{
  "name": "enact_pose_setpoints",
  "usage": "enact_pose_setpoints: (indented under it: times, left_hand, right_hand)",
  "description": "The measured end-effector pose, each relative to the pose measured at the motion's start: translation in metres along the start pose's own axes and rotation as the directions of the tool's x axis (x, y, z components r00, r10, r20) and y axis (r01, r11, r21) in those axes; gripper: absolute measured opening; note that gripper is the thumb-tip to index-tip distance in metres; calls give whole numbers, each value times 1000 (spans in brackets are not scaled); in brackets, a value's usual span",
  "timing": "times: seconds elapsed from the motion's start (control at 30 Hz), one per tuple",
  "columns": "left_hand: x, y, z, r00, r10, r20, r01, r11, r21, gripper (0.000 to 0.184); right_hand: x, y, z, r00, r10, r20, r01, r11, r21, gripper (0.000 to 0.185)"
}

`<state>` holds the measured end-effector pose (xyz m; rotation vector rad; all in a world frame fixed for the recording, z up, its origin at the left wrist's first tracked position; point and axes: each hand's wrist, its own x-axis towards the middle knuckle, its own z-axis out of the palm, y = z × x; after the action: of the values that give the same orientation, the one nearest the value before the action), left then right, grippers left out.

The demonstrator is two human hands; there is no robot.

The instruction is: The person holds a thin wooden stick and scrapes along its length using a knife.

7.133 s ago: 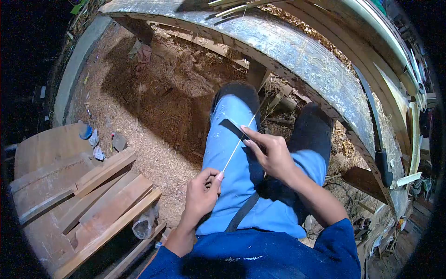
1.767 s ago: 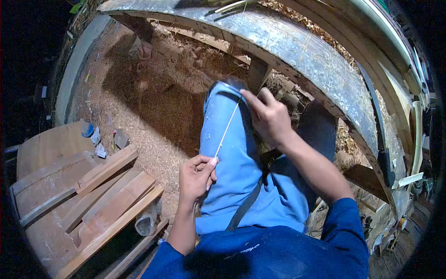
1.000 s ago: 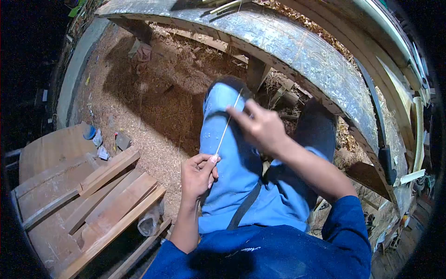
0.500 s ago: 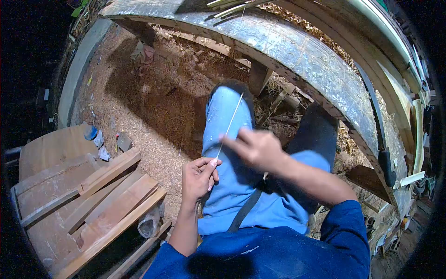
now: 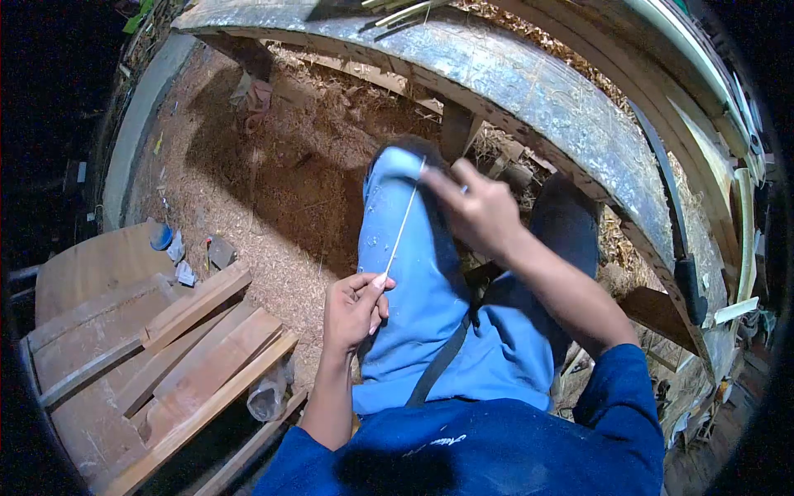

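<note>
My left hand (image 5: 356, 307) pinches the lower end of a thin, pale stick (image 5: 403, 223) between thumb and fingertips. The stick slants up and away over my blue-clad thigh (image 5: 385, 211). At its far end, near the knee, my right hand (image 5: 480, 202) is blurred by motion. Its forefinger reaches to the stick and the other fingers look curled. Whether it grips the stick or some small thing is too smeared to make out. Small pale flecks lie on the trouser leg.
A curved, worn bench (image 5: 496, 70) spans the far side, with thin strips (image 5: 413, 11) on top. A long dark blade with a black handle (image 5: 688, 285) lies at the right. Boards (image 5: 207, 364) and a blue cap (image 5: 161, 237) are at the left. Shavings cover the ground (image 5: 273, 240).
My right hand has moved away from my body along the stick, from its lower part to its far end. My left hand keeps its pinch in nearly the same place.
</note>
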<state>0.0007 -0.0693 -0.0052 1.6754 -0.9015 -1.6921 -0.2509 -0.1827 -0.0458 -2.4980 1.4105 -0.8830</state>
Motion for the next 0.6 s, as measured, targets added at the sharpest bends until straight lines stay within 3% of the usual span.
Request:
enact_pose_setpoints:
  times: [0.07,0.13,0.27,0.3,0.33,0.4,0.47,0.6]
  left_hand:
    - [2,-2,-2,1000,0,-15,0,1000,-1,28]
    - [2,-1,-3,1000,10,-3,-10,1000,1,28]
    - [0,0,-1,1000,-23,-4,23,1000,7,30]
    - [0,1,0,1000,-21,-7,21,1000,10,30]
    - [1,0,0,1000,-16,1,16,1000,13,30]
    - [3,-2,-2,1000,-4,-4,4,1000,15,30]
    - [2,0,-2,1000,-8,-14,8,1000,10,30]
    - [0,1,-4,999,-52,15,53,999,-14,27]
  right_hand:
    - [-23,-25,6,968,-243,57,238,968,75,56]
    - [-33,-38,7,944,-322,78,307,939,156,59]
    - [2,8,8,999,48,-27,-47,999,7,57]
    - [6,10,8,999,36,-33,-35,999,37,57]
    - [1,2,3,1000,-5,16,5,1000,-7,57]
    - [-20,-23,7,969,-240,51,237,969,63,56]
    - [-32,-45,3,944,-325,61,313,937,153,56]
    - [0,7,5,1000,-3,28,3,1000,5,57]
